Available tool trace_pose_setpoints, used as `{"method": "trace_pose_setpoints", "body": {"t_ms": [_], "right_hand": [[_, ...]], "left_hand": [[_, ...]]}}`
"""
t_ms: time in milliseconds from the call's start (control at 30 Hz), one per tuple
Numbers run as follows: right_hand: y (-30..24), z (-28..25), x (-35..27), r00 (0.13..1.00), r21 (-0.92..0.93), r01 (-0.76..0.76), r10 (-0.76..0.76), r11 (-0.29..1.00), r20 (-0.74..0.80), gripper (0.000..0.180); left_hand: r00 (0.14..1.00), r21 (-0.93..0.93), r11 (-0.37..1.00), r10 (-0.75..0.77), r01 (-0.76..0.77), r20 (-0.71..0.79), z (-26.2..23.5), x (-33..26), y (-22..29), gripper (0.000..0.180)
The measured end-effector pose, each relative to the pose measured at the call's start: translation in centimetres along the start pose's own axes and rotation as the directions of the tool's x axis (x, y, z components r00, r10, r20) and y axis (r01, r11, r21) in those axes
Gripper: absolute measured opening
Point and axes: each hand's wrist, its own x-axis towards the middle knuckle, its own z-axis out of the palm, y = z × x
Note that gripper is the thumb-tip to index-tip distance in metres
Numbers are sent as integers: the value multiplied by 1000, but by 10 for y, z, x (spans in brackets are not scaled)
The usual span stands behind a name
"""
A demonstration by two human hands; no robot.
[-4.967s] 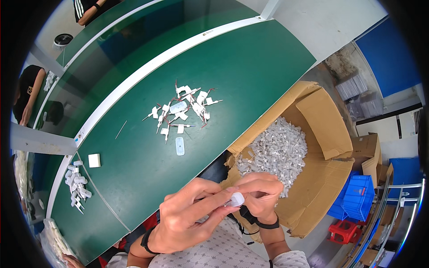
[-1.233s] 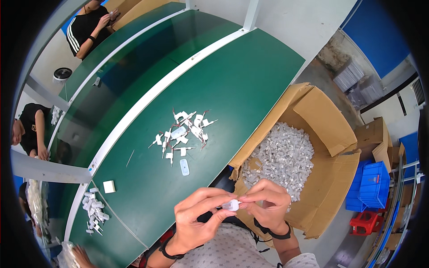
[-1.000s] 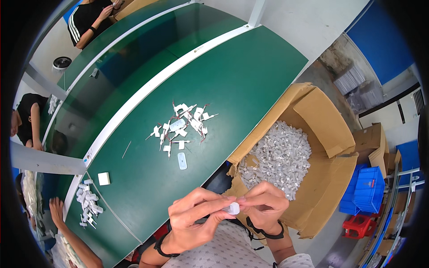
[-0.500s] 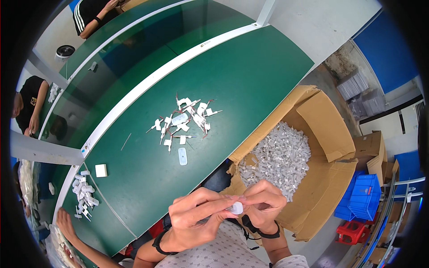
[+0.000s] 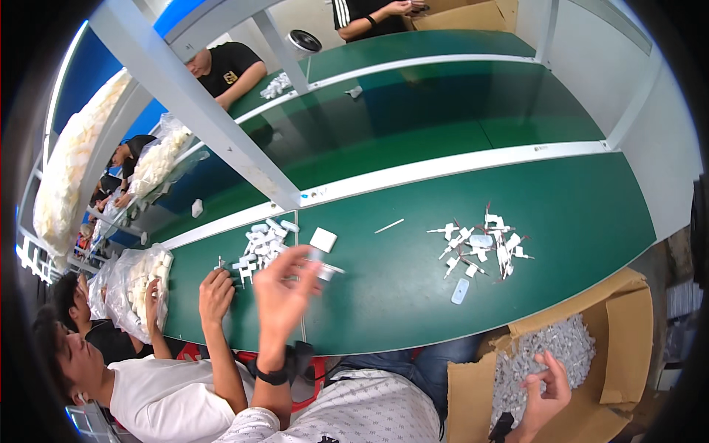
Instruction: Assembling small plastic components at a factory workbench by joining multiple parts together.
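My left hand, slightly blurred, is over the near left part of the green table. Its thumb and fingers close on a small white plastic part, just right of a pile of white and pale grey plastic parts. Over the cardboard box at the lower right is my right hand, its fingers loosely bent and apart, with nothing visible in them. A heap of small grey-white parts lies in that box.
White wired parts and a pale blue oval piece lie on the table's right side. A white square block and a thin stick lie mid-table. A co-worker's hand is close at my left. A white post rises behind.
The view has swung left. My hands, together on a small pale part before, are now apart: the left reaches out beside the left pile, the right is over the box.
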Motion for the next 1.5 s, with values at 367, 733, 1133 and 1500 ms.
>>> {"method": "trace_pose_setpoints", "body": {"t_ms": [367, 733, 1133, 1500], "right_hand": [[-3, -8, 0, 997, -293, 78, -81, 953, 2, 30], [-60, -73, 50, 823, -8, 12, -15, 1000, -567, 20], [302, -91, -36, 740, -859, -490, 593, 150, -318, 14], [402, -78, -93, 771, -987, 51, 622, 150, 134, 35]], "left_hand": [[911, 345, 854, -305, 390, -277, -101, 54, -99, 31], [863, 111, 959, 180, -261, 473, 57, -38, 20, 27], [657, -1, 910, 300, -415, 692, 147, -97, 30, 14], [628, -80, 875, 404, -478, 665, 139, -83, 10, 3]]}}
